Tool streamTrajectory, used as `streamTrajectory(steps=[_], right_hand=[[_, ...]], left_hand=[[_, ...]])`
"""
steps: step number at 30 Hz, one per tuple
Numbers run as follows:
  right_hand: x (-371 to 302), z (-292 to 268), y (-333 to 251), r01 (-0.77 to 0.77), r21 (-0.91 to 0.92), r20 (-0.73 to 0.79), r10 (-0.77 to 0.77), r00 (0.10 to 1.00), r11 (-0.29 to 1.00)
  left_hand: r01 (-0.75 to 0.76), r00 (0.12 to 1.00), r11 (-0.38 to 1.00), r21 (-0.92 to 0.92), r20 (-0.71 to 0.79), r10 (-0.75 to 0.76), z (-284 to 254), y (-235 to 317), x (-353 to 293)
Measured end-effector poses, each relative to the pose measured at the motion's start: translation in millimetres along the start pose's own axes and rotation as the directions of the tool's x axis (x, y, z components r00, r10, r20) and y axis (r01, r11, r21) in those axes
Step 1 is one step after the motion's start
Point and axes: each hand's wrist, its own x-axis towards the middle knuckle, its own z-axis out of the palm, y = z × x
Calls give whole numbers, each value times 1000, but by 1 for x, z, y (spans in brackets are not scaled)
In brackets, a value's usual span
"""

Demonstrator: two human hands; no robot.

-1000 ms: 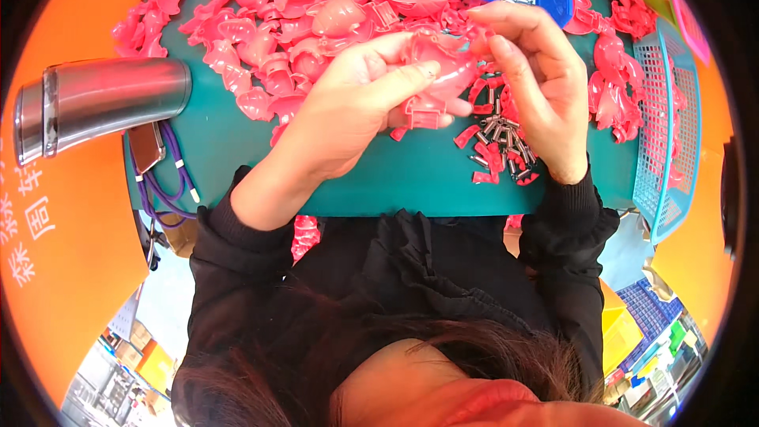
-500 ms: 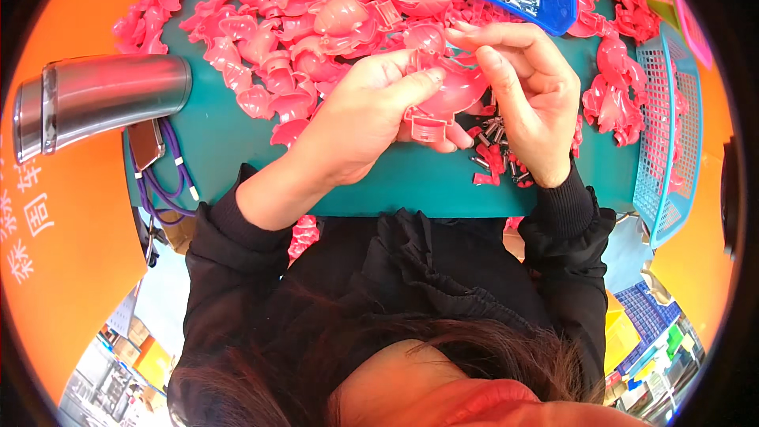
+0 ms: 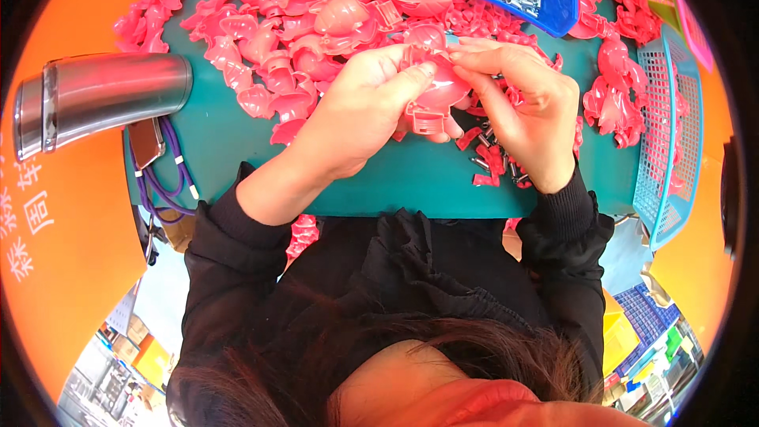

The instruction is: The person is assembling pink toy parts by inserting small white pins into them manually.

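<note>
My left hand (image 3: 356, 115) is closed round a glossy red, hollow plastic shell piece (image 3: 444, 93), thumb on top and fingers underneath. The piece has a rounded belly and a squarish ribbed end toward me. Thumb and fingers of my right hand (image 3: 531, 107) are pinched together at the shell's upper right edge; whatever lies between those fingertips is too small or hidden to make out. Below the right palm lies a small heap of dark and silvery cylinders with red bits (image 3: 492, 156), partly covered by the hand.
A large pile of red plastic pieces (image 3: 340, 20) spreads over the green tabletop (image 3: 237, 142). Farther back stands a blue bin (image 3: 563, 1) of small metal parts. At left are a steel tumbler (image 3: 118, 95) and a purple cord (image 3: 175, 160); at right, a light-blue mesh basket (image 3: 656, 134).
My right hand's fingers have come down from a spread, raised pose to a pinch at the shell's edge. The shell has turned slightly in my left hand.
</note>
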Motion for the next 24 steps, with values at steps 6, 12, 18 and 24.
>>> streamTrajectory(steps=[6, 12, 18, 24], right_hand=[[0, -5, -10, -41, -60, 33, 43, 999, 997], [-5, 0, -9, -36, 27, -47, 37, 998, 999], [-4, 0, -11, -15, -50, -19, 14, 1000, 999], [-5, 3, -10, 8, -94, -37, -12, 999, 996]], left_hand=[[10, 1000, 998, 62, 19, -11, 0, 4, -2], [26, 999, 1000, 13, 33, -26, 0, 6, -2], [28, 1000, 999, 24, -1, -28, -2, 3, -2], [41, 999, 999, 20, -5, -41, -1, 6, -1]])
